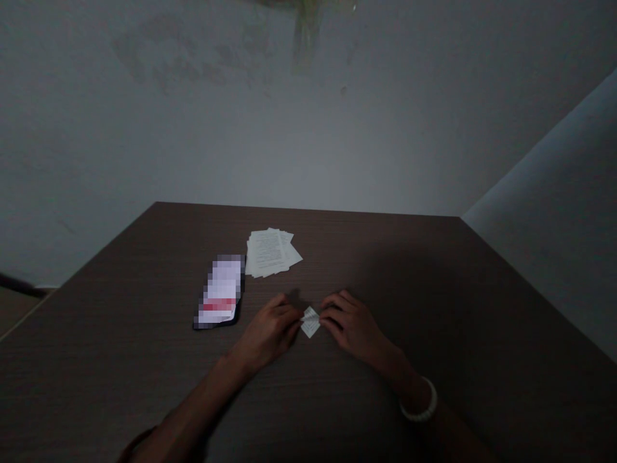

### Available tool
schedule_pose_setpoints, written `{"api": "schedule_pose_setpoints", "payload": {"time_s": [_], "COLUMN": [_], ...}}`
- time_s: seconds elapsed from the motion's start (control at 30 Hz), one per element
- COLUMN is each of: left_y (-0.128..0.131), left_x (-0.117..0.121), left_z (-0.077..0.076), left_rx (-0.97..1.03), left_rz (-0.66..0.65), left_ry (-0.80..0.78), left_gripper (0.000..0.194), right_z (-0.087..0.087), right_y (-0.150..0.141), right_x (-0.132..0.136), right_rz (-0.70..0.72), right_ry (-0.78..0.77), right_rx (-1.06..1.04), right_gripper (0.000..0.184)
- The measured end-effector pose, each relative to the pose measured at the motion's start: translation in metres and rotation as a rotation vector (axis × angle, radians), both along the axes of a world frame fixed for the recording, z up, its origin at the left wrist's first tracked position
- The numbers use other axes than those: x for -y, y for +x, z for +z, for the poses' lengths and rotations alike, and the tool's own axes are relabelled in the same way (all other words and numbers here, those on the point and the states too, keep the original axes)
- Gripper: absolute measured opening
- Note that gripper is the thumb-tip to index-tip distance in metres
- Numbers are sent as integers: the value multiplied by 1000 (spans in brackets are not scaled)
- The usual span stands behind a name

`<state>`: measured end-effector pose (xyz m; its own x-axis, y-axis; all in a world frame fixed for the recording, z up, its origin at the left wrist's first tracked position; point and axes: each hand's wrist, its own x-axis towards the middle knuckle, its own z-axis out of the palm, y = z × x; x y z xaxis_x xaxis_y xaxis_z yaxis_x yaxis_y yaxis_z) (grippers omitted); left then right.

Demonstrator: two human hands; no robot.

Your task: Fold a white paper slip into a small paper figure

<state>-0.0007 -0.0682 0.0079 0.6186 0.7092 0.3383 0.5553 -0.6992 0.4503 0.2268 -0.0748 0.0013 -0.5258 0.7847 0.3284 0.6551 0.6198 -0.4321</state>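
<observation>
Head view: my left hand (pixel 272 329) and right hand (pixel 354 326) pinch the left and right corners of a small paper square (pixel 310 323), fingertips drawn together, on the near part of the table (pixel 376 247). I seem to be folding; the next move likely calls for light, even pressing. The paper looks thin, printed, diamond-set; the tabletop dark, wood-grained.

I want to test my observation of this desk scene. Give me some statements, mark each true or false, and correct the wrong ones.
1. The left hand and right hand both touch the small paper. True.
2. The phone lies right of the right hand. False: it lies left of the left hand.
3. A pale bracelet circles the right wrist. True.
4. The paper stack lies nearer the person than the hands. False: it lies beyond them.
</observation>
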Motion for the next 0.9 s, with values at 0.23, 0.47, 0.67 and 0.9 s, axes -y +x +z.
{"api": "schedule_pose_setpoints", "payload": {"time_s": [0.23,0.47,0.67,0.9], "left_y": [2,5,7,12], "left_x": [0,-1,-3,-2], "left_z": [-2,-4,-7,-3], "left_rx": [28,58,76,81], "left_rz": [9,58,116,161], "left_ry": [-65,-72,-105,-168], "left_gripper": [16,19,15,11], "right_z": [2,1,2,2], "right_y": [0,-4,-10,-15], "right_x": [0,1,2,3], "right_rz": [-4,-70,-135,-208], "right_ry": [-14,-52,-69,-70], "right_rx": [-1,-46,-54,-70], "right_gripper": [9,9,9,9]}}
